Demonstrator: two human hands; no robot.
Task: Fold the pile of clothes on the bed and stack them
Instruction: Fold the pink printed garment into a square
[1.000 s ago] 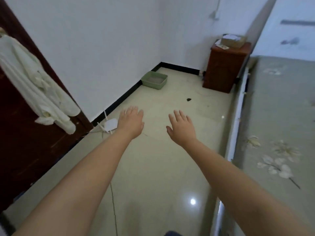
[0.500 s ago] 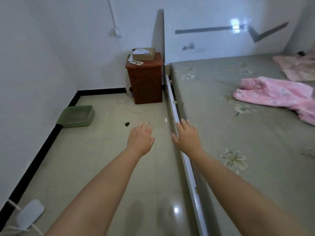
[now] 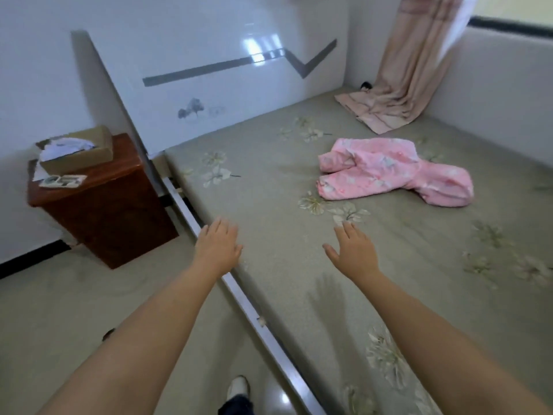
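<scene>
Both hands are stretched forward with flat, spread fingers and hold nothing, probably to reach the pink garment [image 3: 395, 178]. The left hand [image 3: 217, 247] hovers over the near edge of the bed [image 3: 269, 181], the right hand [image 3: 354, 254] over the sheet (its shadow falls there). The garment lies crumpled further in on the bed, well apart. A wooden nightstand [image 3: 101, 205] stands beside the bed, a curtain [image 3: 398, 85] at its far corner.
</scene>
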